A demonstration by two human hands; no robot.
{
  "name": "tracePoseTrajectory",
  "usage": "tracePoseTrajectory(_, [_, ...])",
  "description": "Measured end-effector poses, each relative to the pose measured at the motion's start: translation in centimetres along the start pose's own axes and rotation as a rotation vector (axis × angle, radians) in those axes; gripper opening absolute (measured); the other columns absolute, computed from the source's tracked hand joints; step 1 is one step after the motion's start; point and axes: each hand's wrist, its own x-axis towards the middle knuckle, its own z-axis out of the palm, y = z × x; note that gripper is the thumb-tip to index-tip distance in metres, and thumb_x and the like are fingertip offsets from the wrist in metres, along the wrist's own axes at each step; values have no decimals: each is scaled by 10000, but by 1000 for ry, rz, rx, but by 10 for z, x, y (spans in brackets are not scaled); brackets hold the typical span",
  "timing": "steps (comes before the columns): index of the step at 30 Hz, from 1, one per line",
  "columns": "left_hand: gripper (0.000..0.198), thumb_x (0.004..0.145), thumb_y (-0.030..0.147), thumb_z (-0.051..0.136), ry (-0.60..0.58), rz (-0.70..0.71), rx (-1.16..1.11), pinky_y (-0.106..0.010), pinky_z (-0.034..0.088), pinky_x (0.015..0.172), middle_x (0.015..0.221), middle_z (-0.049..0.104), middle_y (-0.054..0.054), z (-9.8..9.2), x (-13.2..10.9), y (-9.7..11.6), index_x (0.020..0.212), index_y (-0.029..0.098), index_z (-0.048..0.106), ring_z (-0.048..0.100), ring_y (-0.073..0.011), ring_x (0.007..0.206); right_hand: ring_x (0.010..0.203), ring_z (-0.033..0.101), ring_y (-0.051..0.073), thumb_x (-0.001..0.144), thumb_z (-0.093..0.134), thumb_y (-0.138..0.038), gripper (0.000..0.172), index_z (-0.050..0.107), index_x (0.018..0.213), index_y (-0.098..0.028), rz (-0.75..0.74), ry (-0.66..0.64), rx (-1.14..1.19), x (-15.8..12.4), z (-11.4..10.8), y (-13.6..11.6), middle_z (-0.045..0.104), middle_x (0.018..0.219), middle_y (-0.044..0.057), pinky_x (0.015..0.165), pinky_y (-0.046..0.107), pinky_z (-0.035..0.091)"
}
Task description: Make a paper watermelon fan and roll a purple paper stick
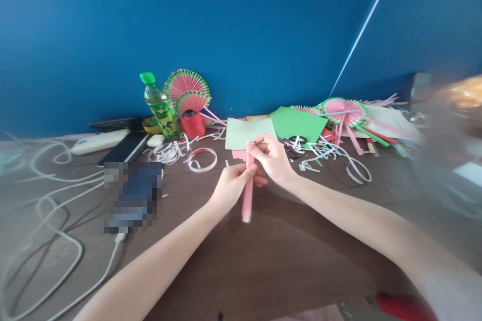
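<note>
A narrow folded strip of pink paper (246,200) with a green edge at its lower end hangs over the table between my hands. My left hand (234,184) pinches it near the middle, thumb in front. At its upper end, the thumb and fingers of my right hand (274,159) are closed on the strip, and a small white bit shows at the tip. Just behind my hands lie a pale green sheet (246,132) and a bright green sheet (299,124). Part of the pale sheet is hidden by my right hand.
Pink-and-green paper fans (187,85) lean by a green bottle (160,108) and a red thread spool (193,125). More fans (343,112) and paper scraps lie right. Left are a phone (133,198), cables (77,246) and a power strip (100,142). A blue wall (241,25) rises behind.
</note>
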Motion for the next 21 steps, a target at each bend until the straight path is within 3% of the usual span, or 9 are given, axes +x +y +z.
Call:
tracePoseTrajectory(7, [300,739,399,601,43,17,-68,-320,490,709,680,706,-103,-2,0,-2,707,102,624,649,-184,616,561,592,122,747,616,-436,280,488,797,-193,48,-82,150,-1,2,2,631,595,-19,513,237,432])
tracePoseTrajectory(14, [305,737,393,596,102,43,-91,-305,483,679,656,699,-96,-5,2,2,742,91,637,650,-192,621,489,538,98,701,674,-388,379,478,977,-217,165,-296,414,2,2,8,636,760,-9,398,227,411])
tracePoseTrajectory(17, [314,738,401,593,110,38,-89,-302,481,677,672,700,-97,-5,2,1,750,91,639,650,-191,628,577,574,115,627,739,-294,461,461,987,-217,167,-273,392,2,2,5,614,723,-26,447,223,436])
tracePoseTrajectory(21, [286,757,388,578,85,-18,-92,-262,459,588,668,695,-86,-5,1,-1,745,106,622,636,-165,590,540,557,105,624,728,-273,408,444,910,-212,158,-258,336,2,2,0,602,642,-49,465,228,424])
